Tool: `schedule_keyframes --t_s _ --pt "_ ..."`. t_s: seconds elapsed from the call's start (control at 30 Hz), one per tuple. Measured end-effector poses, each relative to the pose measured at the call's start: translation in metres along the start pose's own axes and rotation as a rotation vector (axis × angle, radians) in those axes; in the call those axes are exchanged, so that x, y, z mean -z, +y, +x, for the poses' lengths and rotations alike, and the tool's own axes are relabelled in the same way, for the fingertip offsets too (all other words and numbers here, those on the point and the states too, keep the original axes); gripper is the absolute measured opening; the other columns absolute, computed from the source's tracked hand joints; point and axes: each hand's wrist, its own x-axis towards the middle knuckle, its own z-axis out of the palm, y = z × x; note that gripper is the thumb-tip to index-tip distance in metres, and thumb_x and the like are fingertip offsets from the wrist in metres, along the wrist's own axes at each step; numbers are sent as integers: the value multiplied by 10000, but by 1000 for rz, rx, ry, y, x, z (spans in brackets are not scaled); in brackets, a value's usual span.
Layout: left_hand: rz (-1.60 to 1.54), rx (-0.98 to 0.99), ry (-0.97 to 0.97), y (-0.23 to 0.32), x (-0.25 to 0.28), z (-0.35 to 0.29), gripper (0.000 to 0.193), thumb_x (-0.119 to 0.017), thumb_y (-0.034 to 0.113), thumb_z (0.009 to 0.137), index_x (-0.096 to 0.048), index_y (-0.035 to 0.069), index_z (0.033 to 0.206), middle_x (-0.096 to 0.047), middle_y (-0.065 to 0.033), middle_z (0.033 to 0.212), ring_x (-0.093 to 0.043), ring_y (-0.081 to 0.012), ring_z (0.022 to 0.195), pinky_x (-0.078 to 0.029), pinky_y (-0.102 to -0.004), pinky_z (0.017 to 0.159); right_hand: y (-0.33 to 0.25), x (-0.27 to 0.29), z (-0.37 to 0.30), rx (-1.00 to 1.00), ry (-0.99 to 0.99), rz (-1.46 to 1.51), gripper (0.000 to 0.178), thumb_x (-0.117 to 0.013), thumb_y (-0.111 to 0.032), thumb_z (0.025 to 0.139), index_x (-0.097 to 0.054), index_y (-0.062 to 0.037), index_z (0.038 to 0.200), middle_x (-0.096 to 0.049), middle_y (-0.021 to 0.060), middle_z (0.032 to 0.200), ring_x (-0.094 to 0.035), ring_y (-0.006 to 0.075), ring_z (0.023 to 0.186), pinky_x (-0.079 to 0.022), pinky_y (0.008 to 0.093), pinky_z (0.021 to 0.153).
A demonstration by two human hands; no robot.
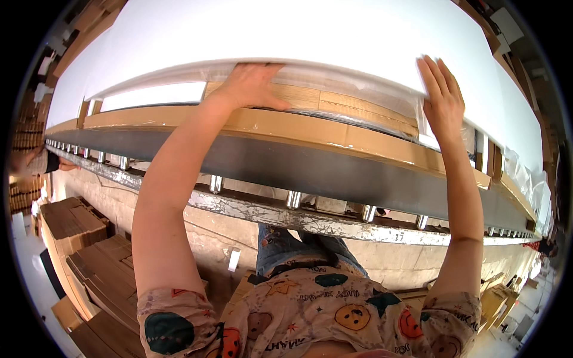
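Note:
A wide white sheet (310, 30) lies over a long open cardboard carton (268, 124). Between the sheet's near edge and the carton's front wall, wood-grain panels (298, 95) show, with clear plastic film over part of them. My left hand (253, 86) reaches in over the panels, thumb spread, its fingertips hidden beneath the sheet's edge. Farther right, my right hand (443, 101) rests with fingers stretched out on the sheet near its front edge. Neither hand is visibly gripping anything.
The carton sits on a grey board over a roller conveyor with a scuffed metal rail (268, 216). Stacked flat cardboard (110, 274) stands on the floor at lower left. Loose plastic film (528, 188) hangs at the carton's right end. Another person's hand (68, 165) is at far left.

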Motion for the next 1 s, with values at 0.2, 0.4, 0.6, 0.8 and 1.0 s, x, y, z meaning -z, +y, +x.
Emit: schedule_keyframes --t_s 0.2,0.4,0.6,0.8,1.0 --pt "25 -407 306 -6 -7 16 997 -841 379 591 -361 156 1436 -324 -88 1499 -281 -276 1393 -187 -454 1173 49 -80 -9 -43 -192 80 702 -597 94 747 -453 -187 1374 -474 4 1402 -447 250 1275 -401 374 1065" --pt "245 -276 112 -3 15 2 1087 -867 334 586 -271 171 1481 -236 -80 1543 -187 -270 1434 -129 -485 1184 45 -45 16 -105 -479 79 661 -662 26 706 -505 -137 1327 -492 76 1379 -448 281 1267 -376 409 1082" --pt "128 -323 166 -5 5 -1 1020 -841 258 633 -276 167 1478 -232 -91 1543 -179 -278 1437 -124 -488 1180 -34 -8 -8 184 -151 709 276 -785 -76 673 -672 -45 923 -642 82 943 -590 263 886 -536 346 743" --pt "69 -389 198 -10 6 -2 945 -835 242 630 -359 147 1441 -300 -86 1512 -231 -283 1419 -165 -485 1168 -47 -18 -21 2 -341 869 155 -757 -80 713 -681 -31 839 -654 79 897 -631 259 844 -549 341 694" --pt "32 -473 340 -20 -2 3 735 -768 305 736 -451 162 1383 -382 -86 1467 -316 -270 1375 -232 -486 1120 -46 -23 -19 19 -324 639 288 -742 -88 724 -654 -79 997 -647 70 932 -635 234 846 -548 316 692"
